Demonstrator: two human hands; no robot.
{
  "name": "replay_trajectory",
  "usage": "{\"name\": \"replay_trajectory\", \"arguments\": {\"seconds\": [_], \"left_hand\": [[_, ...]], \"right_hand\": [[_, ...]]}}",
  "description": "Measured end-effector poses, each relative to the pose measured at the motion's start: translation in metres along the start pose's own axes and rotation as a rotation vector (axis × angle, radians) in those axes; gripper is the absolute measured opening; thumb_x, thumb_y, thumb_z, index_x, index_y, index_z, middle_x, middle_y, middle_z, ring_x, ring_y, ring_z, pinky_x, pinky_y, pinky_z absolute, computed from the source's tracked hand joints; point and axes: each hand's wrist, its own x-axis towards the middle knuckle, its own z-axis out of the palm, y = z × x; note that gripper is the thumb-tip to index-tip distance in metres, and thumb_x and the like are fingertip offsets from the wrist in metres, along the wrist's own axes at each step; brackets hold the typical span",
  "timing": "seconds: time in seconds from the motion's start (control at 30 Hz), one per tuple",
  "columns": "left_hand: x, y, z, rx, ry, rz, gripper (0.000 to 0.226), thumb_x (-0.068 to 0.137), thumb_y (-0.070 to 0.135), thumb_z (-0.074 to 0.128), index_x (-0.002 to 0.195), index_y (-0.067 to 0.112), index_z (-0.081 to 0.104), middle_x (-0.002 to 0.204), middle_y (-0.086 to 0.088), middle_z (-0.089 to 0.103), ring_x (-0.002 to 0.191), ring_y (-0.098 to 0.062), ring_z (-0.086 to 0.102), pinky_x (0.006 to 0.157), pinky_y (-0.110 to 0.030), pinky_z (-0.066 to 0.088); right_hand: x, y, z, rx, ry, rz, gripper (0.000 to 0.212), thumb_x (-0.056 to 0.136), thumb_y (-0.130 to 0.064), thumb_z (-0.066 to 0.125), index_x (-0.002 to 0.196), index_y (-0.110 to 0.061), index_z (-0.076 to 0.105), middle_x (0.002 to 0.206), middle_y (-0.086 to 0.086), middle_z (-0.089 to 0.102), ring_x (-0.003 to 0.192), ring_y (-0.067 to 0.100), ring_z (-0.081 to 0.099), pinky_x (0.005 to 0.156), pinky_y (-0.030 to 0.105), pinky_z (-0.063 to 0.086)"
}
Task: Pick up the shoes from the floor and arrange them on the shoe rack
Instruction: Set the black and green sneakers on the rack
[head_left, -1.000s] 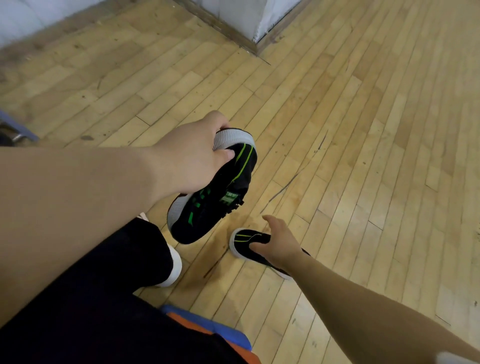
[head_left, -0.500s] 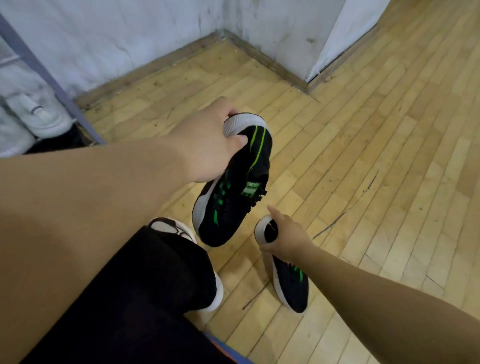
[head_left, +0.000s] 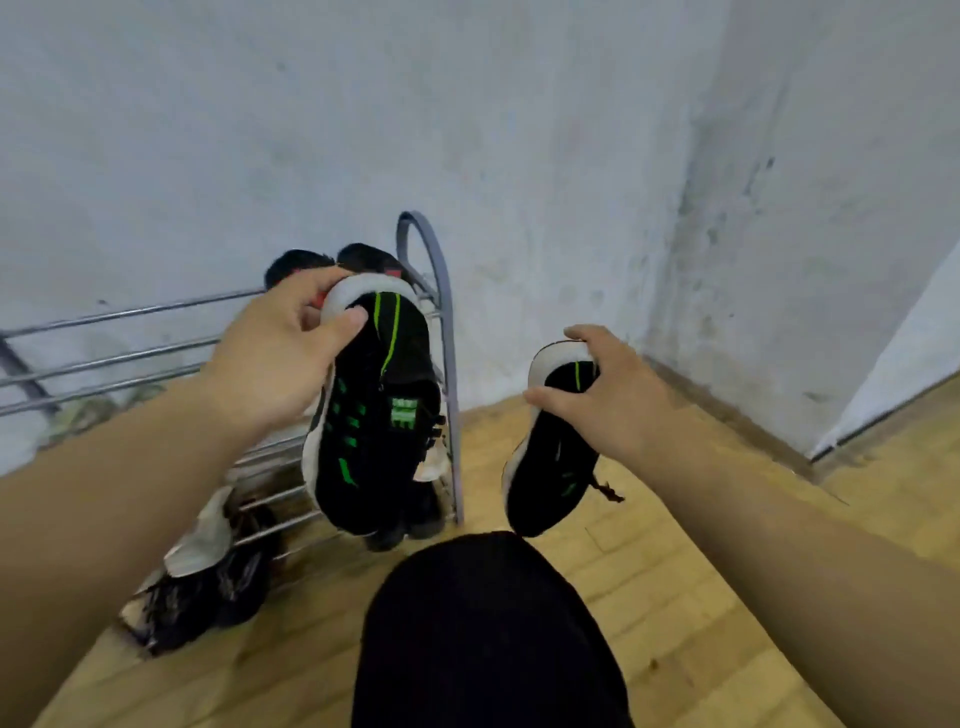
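My left hand (head_left: 283, 343) grips the heel of a black sneaker with green stripes and a white sole (head_left: 374, 415), which hangs toe-down in front of the right end of the metal shoe rack (head_left: 431, 291). My right hand (head_left: 608, 395) holds the matching black sneaker (head_left: 550, 457) by its heel, toe-down, in the air to the right of the rack. Both shoes are off the floor. A pair of dark shoes (head_left: 332, 260) sits on the rack's top shelf behind my left hand.
The rack stands against a stained white wall (head_left: 519, 130); its lower shelves hold dark and white shoes (head_left: 208, 561). My knee in black trousers (head_left: 483, 623) fills the bottom centre. Wooden floor (head_left: 701, 545) spreads to the right, where the wall turns a corner.
My right hand lifted the second sneaker off the floor. My view swung up from the floor to the rack and wall, and both shoes now hang near the rack.
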Motion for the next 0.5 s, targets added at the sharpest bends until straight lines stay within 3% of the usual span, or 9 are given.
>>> {"name": "replay_trajectory", "arguments": {"seconds": [0.1, 0.17, 0.23, 0.3, 0.37, 0.5], "left_hand": [[-0.02, -0.027, -0.053, 0.045, 0.022, -0.05, 0.028, 0.097, 0.035, 0.065, 0.121, 0.05, 0.067, 0.099, 0.013, 0.076, 0.093, -0.006, 0.072, 0.094, -0.035, 0.054], [-0.032, -0.049, -0.08, 0.07, 0.031, -0.086, 0.024, 0.099, 0.032, 0.063, 0.112, 0.052, 0.069, 0.09, 0.018, 0.076, 0.084, 0.006, 0.07, 0.085, -0.02, 0.052], [-0.049, -0.079, -0.102, 0.14, 0.049, -0.147, 0.025, 0.101, 0.032, 0.061, 0.118, 0.05, 0.065, 0.084, 0.014, 0.073, 0.08, 0.006, 0.068, 0.073, -0.008, 0.045], [-0.066, -0.112, -0.119, 0.178, 0.068, -0.218, 0.032, 0.101, 0.038, 0.058, 0.132, 0.045, 0.061, 0.103, 0.007, 0.071, 0.097, -0.006, 0.067, 0.078, -0.012, 0.043], [-0.078, -0.133, -0.132, 0.199, 0.043, -0.314, 0.039, 0.102, 0.044, 0.055, 0.141, 0.044, 0.057, 0.13, -0.001, 0.066, 0.112, -0.016, 0.06, 0.088, -0.027, 0.043], [-0.072, -0.147, -0.149, 0.203, -0.001, -0.305, 0.039, 0.102, 0.047, 0.054, 0.141, 0.046, 0.056, 0.139, 0.004, 0.062, 0.121, -0.012, 0.057, 0.096, -0.03, 0.042]], "right_hand": [[0.023, -0.064, 0.023, -0.103, -0.117, -0.129, 0.075, 0.082, -0.064, 0.073, 0.145, -0.032, 0.049, 0.137, -0.003, 0.058, 0.124, 0.023, 0.056, 0.098, 0.035, 0.046], [0.031, -0.096, 0.046, -0.188, -0.218, -0.201, 0.069, 0.089, -0.063, 0.066, 0.147, -0.028, 0.05, 0.149, -0.003, 0.054, 0.133, 0.024, 0.052, 0.103, 0.035, 0.042], [0.033, -0.115, 0.075, -0.272, -0.325, -0.218, 0.064, 0.097, -0.06, 0.056, 0.151, -0.026, 0.049, 0.156, -0.001, 0.048, 0.139, 0.026, 0.047, 0.109, 0.037, 0.041], [0.031, -0.12, 0.105, -0.245, -0.409, -0.141, 0.058, 0.104, -0.052, 0.049, 0.154, -0.025, 0.045, 0.156, 0.001, 0.047, 0.131, 0.028, 0.054, 0.096, 0.035, 0.052], [0.022, -0.118, 0.128, -0.024, -0.475, 0.068, 0.049, 0.107, -0.042, 0.049, 0.153, -0.027, 0.048, 0.137, 0.004, 0.053, 0.1, 0.027, 0.064, 0.065, 0.034, 0.061], [0.016, -0.109, 0.147, 0.245, -0.553, 0.375, 0.036, 0.108, -0.028, 0.052, 0.142, -0.032, 0.059, 0.135, -0.003, 0.049, 0.1, 0.028, 0.061, 0.062, 0.039, 0.064]]}}
